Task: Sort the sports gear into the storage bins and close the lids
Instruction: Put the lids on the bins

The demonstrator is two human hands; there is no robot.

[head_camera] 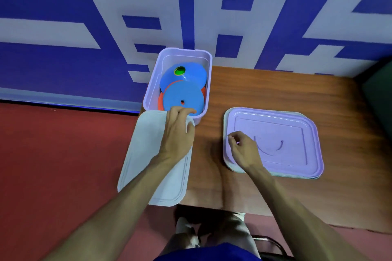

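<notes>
Left hand fingers grasp flat white lid; right hand curled over purple lid, grip unclear.

— What sits on the wooden counter?
— A lilac bin, lid off, at its far left corner. Just in front of it, a white lid along the left edge. To the right, a lilac lid stacked on a paler lid.

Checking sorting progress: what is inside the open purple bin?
Two blue cones on top, an orange cone under the nearer, something green through the farther one's hole. Deeper layers are covered; the left hand, gripping the white lid, hides the bin's near edge.
</notes>
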